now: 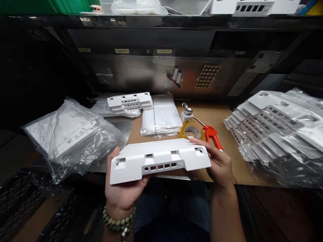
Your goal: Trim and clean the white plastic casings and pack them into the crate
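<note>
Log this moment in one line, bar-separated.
left hand: holding white housing, left end | right hand: same housing, right end | beyond it: tape roll, plastic sleeve stack | right side: stacked housings

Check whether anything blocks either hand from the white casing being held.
Nothing visible does: the left hand supports the white casing at its left end, and the right hand holds its right end. The tape roll lies beyond it, not between.
</note>
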A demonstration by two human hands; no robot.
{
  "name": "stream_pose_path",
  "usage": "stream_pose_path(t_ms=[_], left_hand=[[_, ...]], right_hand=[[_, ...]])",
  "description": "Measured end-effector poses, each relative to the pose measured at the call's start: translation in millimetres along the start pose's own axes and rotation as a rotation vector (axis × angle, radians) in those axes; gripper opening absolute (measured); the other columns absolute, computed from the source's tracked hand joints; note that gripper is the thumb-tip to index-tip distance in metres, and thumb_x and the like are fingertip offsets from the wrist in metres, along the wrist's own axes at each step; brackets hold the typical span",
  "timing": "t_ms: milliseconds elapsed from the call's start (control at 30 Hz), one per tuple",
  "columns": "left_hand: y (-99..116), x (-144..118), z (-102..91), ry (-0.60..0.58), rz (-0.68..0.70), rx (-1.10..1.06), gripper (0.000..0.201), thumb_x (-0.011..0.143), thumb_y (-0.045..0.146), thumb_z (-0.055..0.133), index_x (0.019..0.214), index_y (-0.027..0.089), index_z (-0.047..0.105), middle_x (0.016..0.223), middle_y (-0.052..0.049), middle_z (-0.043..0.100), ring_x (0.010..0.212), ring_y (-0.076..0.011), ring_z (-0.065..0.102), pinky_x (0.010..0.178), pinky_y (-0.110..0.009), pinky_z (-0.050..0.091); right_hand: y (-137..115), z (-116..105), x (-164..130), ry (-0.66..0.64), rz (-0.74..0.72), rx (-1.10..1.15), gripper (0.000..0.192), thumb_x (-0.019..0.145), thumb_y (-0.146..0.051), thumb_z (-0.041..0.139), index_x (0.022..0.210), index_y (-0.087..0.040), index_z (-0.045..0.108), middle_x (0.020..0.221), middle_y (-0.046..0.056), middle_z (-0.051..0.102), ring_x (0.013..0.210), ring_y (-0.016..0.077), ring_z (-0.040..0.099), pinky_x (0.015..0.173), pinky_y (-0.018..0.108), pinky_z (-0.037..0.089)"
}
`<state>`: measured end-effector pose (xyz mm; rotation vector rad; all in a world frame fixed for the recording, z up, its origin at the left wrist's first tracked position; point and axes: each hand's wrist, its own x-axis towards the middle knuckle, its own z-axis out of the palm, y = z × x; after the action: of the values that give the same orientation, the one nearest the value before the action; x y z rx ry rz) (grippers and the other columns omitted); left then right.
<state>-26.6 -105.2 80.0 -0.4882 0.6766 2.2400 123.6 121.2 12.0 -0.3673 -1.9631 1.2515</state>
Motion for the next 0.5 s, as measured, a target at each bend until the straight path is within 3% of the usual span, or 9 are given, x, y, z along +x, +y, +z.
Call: stream_pose_path(t_ms=[200, 367, 500], left_hand=[[-3.7, -2.6, -3.8, -0.079, -0.009, -0.033, 0.037, 0.1, 0.042, 0.049, 0.106, 0.019, 0.077, 0.1, -0.011, 0.083, 0.093, -0.0339, 0.079, 0.071, -0.046, 0.068], [-5.4, -1.0, -3.6, -0.059, 0.003, -0.077, 0.038, 0.1, 0.041, 0.047, 0.109, 0.02, 0.077, 0.104, -0.009, 0.083, 0.093, -0.0319, 0.079, 0.075, -0.047, 0.067], [0.1, -0.9, -3.9, 0.006, 0.033, -0.082, 0.035, 0.098, 0.038, 0.048, 0.106, 0.021, 0.078, 0.097, -0.008, 0.083, 0.086, -0.0322, 0.079, 0.065, -0.046, 0.067]], right_hand=[[2.6, 4.3, -1.9, 0.023, 0.037, -0.043, 0.03, 0.097, -0.025, 0.068, 0.124, -0.034, 0.077, 0.13, 0.0, 0.076, 0.124, 0.0252, 0.07, 0.113, 0.041, 0.052], [8.6, 9.2, -3.5, 0.191, 0.209, -0.069, 0.034, 0.092, -0.04, 0.074, 0.124, -0.031, 0.077, 0.125, 0.004, 0.078, 0.119, 0.0284, 0.072, 0.111, 0.047, 0.053], [28.2, -5.5, 19.0, 0.253, 0.234, -0.335, 0.031, 0.088, -0.047, 0.074, 0.112, -0.028, 0.082, 0.112, 0.006, 0.081, 0.105, 0.0292, 0.074, 0.101, 0.048, 0.055]])
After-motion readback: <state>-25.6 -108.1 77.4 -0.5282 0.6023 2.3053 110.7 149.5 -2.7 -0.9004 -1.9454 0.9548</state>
